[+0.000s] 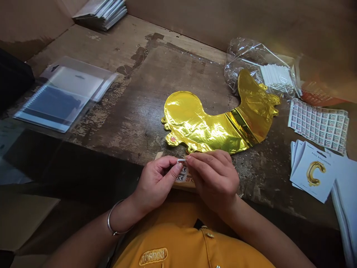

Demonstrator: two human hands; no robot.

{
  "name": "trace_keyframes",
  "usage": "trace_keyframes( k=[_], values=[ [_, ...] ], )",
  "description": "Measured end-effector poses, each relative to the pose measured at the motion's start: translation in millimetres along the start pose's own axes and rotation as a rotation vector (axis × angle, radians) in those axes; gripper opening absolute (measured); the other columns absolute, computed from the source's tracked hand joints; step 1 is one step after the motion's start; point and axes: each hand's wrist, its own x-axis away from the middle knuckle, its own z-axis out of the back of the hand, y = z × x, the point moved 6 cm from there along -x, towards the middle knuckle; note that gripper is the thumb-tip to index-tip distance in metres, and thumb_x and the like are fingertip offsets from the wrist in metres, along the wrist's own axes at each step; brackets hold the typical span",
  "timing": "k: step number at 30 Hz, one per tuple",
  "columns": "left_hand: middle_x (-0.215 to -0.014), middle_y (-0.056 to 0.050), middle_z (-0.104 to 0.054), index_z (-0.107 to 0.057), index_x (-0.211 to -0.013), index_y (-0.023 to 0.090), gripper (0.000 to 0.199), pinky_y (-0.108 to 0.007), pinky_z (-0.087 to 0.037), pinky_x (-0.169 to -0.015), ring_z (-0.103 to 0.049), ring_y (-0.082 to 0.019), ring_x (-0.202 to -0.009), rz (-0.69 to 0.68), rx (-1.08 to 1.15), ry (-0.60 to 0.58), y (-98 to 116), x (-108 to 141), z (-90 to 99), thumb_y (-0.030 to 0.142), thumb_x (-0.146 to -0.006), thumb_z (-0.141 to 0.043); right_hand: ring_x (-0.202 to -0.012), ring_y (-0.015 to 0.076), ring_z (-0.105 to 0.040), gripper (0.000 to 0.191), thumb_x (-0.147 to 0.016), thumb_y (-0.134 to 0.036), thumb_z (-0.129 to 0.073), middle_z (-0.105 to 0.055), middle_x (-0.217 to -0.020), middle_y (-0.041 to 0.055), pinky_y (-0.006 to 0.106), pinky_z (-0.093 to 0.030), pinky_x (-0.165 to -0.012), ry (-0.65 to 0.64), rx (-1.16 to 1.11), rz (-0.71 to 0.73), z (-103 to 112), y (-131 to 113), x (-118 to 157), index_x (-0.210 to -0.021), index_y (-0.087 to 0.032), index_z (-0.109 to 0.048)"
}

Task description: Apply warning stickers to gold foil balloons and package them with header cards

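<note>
At the table's front edge my left hand and my right hand meet, fingertips pinched on a small whitish piece. Its kind is too small to make out. Just below it, partly hidden by my hands, lies a sheet of printed labels with CE marks. Right behind my fingers a flat gold foil balloon, curved in a C, lies on the wood, its right end bent up. A small reddish mark shows on its lower left tab.
Transparent plastic sleeves lie at left. At right are a plastic bag with white sticks, sticker sheets and foil balloon cards. A stack of folded packets stands far back on the wooden table.
</note>
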Motion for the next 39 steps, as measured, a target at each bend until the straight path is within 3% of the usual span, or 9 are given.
trace_keyframes(
  k=[4,9,14,19,23,27,30,36,39],
  values=[
    [-0.073,0.0,-0.066,-0.07,-0.084,0.017,0.018,-0.021,-0.045,-0.061,-0.055,-0.011,-0.065,-0.002,-0.009,0.009,-0.2,0.4,0.4,0.029,-0.091,-0.058,-0.08,0.0178,-0.067,0.022,-0.083,-0.012,-0.065,-0.076,-0.095,0.0021,0.036,-0.044,-0.076,0.007,0.064,0.084,1.0,-3.1,4.2,-0.101,-0.025,-0.067],
    [-0.076,-0.001,-0.067,-0.069,-0.084,0.017,0.019,-0.021,-0.045,-0.061,-0.058,-0.012,-0.067,-0.001,0.027,0.01,0.5,-0.8,0.1,0.03,-0.091,-0.057,-0.077,0.0157,-0.067,0.02,-0.083,-0.011,-0.065,-0.076,-0.091,0.0001,0.035,-0.043,-0.076,0.028,0.05,0.058,1.5,-2.2,0.6,-0.097,-0.026,-0.067],
    [-0.065,0.0,-0.059,-0.065,-0.07,0.015,0.033,-0.022,-0.041,-0.058,-0.051,-0.012,-0.062,-0.014,-0.062,0.018,7.3,-5.8,5.2,0.034,-0.093,-0.052,-0.072,0.0136,-0.066,0.015,-0.085,-0.013,-0.064,-0.075,-0.087,-0.0015,0.034,-0.041,-0.078,-0.025,0.022,0.04,-0.5,0.2,-1.5,-0.093,-0.025,-0.065],
    [-0.063,0.001,-0.055,-0.062,-0.068,0.015,0.036,-0.021,-0.04,-0.054,-0.047,-0.011,-0.059,0.068,0.029,-0.027,4.4,-4.5,1.1,0.037,-0.094,-0.05,-0.077,0.0156,-0.067,0.018,-0.085,-0.013,-0.063,-0.076,-0.093,0.0006,0.036,-0.041,-0.083,-0.043,0.092,0.123,-0.4,-2.2,-2.4,-0.1,-0.023,-0.064],
    [-0.064,0.0,-0.058,-0.065,-0.071,0.016,0.032,-0.021,-0.041,-0.054,-0.049,-0.011,-0.059,0.062,0.011,0.0,3.1,-3.2,0.0,0.035,-0.093,-0.052,-0.074,0.0149,-0.066,0.009,-0.086,-0.015,-0.062,-0.074,-0.081,-0.0013,0.035,-0.044,-0.081,-0.065,-0.008,-0.031,-0.1,5.0,-8.7,-0.087,-0.023,-0.065],
    [-0.068,0.0,-0.064,-0.068,-0.074,0.016,0.029,-0.021,-0.043,-0.058,-0.054,-0.012,-0.063,0.013,-0.027,0.028,5.8,-4.3,2.6,0.031,-0.093,-0.053,-0.086,0.0179,-0.067,0.013,-0.086,-0.023,-0.065,-0.073,-0.092,0.0038,0.032,-0.052,-0.075,-0.176,-0.195,-0.253,-4.2,13.6,-8.5,-0.099,-0.022,-0.067],
    [-0.073,-0.001,-0.068,-0.071,-0.078,0.017,0.027,-0.021,-0.046,-0.063,-0.058,-0.013,-0.067,-0.022,-0.048,0.025,8.6,-3.9,2.9,0.029,-0.093,-0.052,-0.084,0.0174,-0.067,0.012,-0.085,-0.023,-0.066,-0.073,-0.089,0.0032,0.032,-0.054,-0.074,-0.184,-0.248,-0.301,-5.1,13.8,-5.7,-0.097,-0.022,-0.068],
    [-0.07,0.0,-0.066,-0.069,-0.074,0.017,0.027,-0.021,-0.044,-0.061,-0.057,-0.012,-0.065,-0.035,-0.062,0.032,8.5,-4.5,1.1,0.028,-0.093,-0.052,-0.082,0.0166,-0.068,0.01,-0.084,-0.014,-0.066,-0.074,-0.085,0.001,0.034,-0.05,-0.077,-0.033,-0.193,-0.197,-0.4,7.4,-3.8,-0.088,-0.023,-0.067],
    [-0.066,0.001,-0.063,-0.067,-0.072,0.017,0.028,-0.02,-0.042,-0.058,-0.053,-0.012,-0.063,-0.015,-0.056,0.03,6.4,-5.5,0.9,0.028,-0.093,-0.053,-0.075,0.0152,-0.066,0.011,-0.086,-0.013,-0.063,-0.074,-0.084,-0.0004,0.035,-0.046,-0.076,-0.041,-0.086,-0.083,-0.6,1.9,-4.4,-0.086,-0.023,-0.065]
  ],
)
